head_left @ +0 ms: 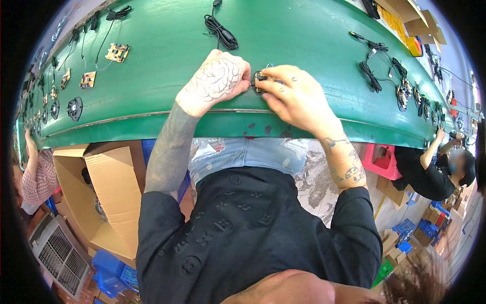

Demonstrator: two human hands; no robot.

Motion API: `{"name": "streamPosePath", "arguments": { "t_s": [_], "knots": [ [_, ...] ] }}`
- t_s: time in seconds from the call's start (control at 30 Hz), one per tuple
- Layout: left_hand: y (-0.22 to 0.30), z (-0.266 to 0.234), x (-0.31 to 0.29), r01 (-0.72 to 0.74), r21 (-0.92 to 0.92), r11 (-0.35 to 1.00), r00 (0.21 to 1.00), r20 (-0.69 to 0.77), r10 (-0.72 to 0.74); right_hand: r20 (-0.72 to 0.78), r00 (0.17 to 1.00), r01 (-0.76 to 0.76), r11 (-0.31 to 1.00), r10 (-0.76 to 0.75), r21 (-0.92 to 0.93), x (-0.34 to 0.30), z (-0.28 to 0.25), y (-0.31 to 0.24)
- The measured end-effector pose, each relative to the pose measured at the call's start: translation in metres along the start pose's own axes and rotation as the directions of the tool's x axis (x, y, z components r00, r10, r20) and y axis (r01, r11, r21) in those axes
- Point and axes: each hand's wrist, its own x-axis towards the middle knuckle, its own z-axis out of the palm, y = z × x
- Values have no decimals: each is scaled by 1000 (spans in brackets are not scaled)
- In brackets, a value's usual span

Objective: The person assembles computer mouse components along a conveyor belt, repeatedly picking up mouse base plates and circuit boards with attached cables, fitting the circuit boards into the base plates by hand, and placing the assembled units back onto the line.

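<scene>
At the near edge of the green work surface (167, 76), both my hands meet over a small circuit board (259, 78) in a dark mount. My right hand (298, 96) has its fingers and thumb closed on the board. Beside it, my left hand (217, 78) is closed like a fist, its thumb and fingertips at the board's left side. Whatever lies between those fingers is hidden. A thin blue wire loops up behind the board. Beyond my left hand lies a coiled black cable (221, 33).
Two tan circuit boards (117, 52) with cables and a round black base (75, 109) lie to the left. More cabled assemblies (403, 93) line the right. An open cardboard box (114, 187) stands below left, a pink stool (380, 161) below right. People work at both ends.
</scene>
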Motion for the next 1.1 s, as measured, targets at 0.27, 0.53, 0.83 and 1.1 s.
{"name": "streamPosePath", "arguments": {
  "t_s": [0.27,0.53,0.83,1.1],
  "knots": [
    [-4,-3,-37,117,175,978,964,-257,-69,-1,1000,-28,999,28,-31,6,18,-9],
    [-51,-51,-98,330,118,936,813,-539,-219,148,984,-64,978,95,-199,2,-4,-10],
    [-211,-131,-268,848,166,504,398,-826,-398,-118,756,-580,573,644,-579,-23,-37,124],
    [-222,-131,-303,791,218,571,546,-673,-499,23,973,-226,969,230,-102,124,38,19]
  ]
}}
